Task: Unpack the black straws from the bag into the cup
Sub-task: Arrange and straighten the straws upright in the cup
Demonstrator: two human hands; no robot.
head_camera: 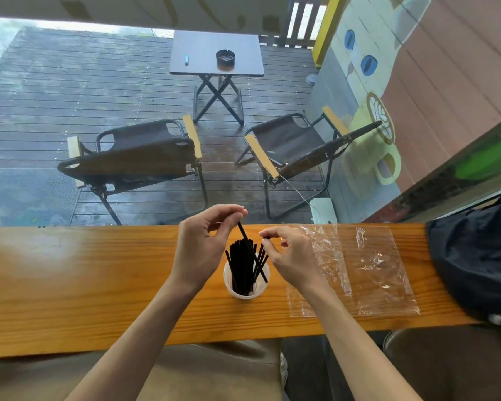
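Observation:
A clear plastic cup point(232, 287) stands upright on the wooden counter point(99, 285), holding several black straws point(240, 264). My left hand point(203, 244) pinches the top end of one black straw point(248, 241) that slants down across the cup to its right rim. My right hand point(289, 253) is just right of the cup, its fingertips closed on the top of another straw in the bundle. The clear plastic bag point(368, 270) lies flat and crumpled on the counter to the right, with no straws visible in it.
A dark cloth bag point(475, 256) sits at the counter's right end. Beyond the counter is a wet wooden deck with two folding chairs point(139, 157) and a small folding table point(216, 53) with an ashtray. A painted wall stands at the right.

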